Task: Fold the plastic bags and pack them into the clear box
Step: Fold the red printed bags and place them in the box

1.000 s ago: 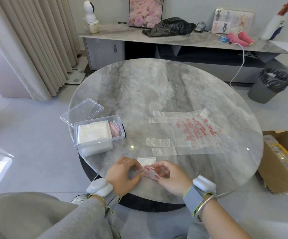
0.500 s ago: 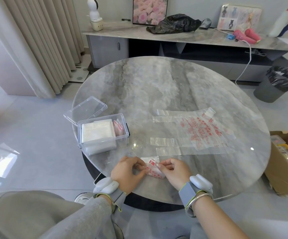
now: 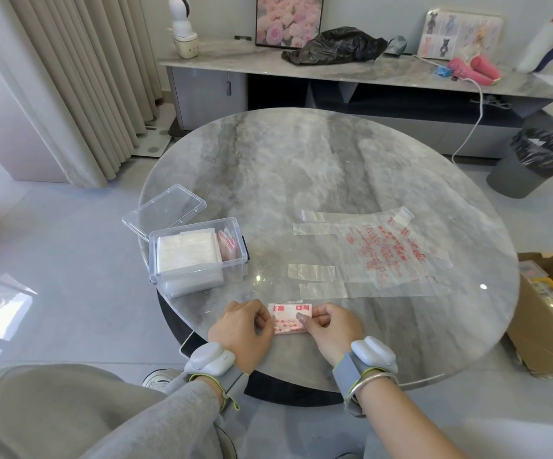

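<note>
Left hand (image 3: 242, 329) and right hand (image 3: 330, 329) each pinch one end of small folded bag (image 3: 289, 321), flat on surface (image 3: 301, 167), near, right of clear box (image 3: 233, 270). Unfolded bags (image 3: 391, 256) spread farther right of clear box. Clear box open, folded bags inside.

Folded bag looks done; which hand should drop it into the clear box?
Left, probably. The left hand pinches the folded bag and lies on the same side as the clear box; the right hand would have to reach across it.
</note>
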`<state>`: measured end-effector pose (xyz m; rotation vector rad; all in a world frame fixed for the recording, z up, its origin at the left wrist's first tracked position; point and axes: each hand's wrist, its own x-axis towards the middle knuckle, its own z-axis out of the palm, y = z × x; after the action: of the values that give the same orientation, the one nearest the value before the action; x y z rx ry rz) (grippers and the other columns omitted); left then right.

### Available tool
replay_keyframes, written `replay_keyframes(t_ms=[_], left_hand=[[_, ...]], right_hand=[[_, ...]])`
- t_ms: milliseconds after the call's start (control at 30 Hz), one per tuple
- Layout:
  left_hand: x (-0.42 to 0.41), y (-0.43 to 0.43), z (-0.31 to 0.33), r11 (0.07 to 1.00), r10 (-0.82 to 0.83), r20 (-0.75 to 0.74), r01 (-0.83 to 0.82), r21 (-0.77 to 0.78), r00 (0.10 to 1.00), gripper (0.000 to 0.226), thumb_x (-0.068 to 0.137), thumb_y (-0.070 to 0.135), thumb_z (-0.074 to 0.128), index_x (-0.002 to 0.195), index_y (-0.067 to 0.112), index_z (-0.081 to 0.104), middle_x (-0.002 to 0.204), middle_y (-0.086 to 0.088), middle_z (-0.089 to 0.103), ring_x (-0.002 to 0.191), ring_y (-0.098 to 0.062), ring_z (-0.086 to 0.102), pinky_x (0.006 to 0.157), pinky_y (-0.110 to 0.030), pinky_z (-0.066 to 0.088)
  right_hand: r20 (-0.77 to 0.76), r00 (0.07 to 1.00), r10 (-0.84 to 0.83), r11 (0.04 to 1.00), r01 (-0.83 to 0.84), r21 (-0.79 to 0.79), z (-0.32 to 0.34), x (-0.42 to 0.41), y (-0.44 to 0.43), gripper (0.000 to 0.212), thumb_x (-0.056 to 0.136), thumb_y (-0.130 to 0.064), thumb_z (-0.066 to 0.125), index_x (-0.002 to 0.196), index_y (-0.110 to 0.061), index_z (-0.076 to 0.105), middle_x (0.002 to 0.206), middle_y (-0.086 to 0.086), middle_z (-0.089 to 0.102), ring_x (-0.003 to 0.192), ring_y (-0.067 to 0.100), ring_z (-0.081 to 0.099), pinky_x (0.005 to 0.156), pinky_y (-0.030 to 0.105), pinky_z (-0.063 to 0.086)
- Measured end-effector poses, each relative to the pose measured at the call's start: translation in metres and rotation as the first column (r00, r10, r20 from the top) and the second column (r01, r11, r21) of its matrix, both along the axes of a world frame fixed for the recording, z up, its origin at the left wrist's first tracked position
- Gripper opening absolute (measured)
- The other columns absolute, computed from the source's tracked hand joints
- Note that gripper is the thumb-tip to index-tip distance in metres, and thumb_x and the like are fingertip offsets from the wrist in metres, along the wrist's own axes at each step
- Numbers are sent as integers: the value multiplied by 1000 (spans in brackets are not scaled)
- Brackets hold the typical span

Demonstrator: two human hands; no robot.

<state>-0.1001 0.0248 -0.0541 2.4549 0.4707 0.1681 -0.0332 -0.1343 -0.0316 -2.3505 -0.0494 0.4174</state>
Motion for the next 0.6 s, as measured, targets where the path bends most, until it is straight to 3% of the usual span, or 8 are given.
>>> replay_keyframes(t_ms=[267,433,600], left_hand=[[0,1,0,1000,-9,19,8,15,1000,13,90,43,58,87,31,56,78,17,56,85,-3,49,67,-25,49],[1,3,1,999,-17,-5,18,47,1000,29,85,56,62,98,34,49,92,18,54,91,-2,49,71,-28,51],[1,5,1,998,-30,-30,32,51,999,30,83,56,63,99,35,49,94,18,54,92,-3,48,72,-28,51]], right_hand=[[21,999,31,988,-27,-149,0,4,8,25,85,-52,64,85,-27,61,75,-14,61,72,8,59,61,23,42],[43,996,81,962,-67,-265,1,6,11,25,85,-55,61,83,-29,58,85,-10,67,78,13,62,66,27,50],[204,931,303,879,-190,-437,15,14,14,37,86,-49,63,112,-26,50,110,-8,53,103,15,53,72,26,41]])
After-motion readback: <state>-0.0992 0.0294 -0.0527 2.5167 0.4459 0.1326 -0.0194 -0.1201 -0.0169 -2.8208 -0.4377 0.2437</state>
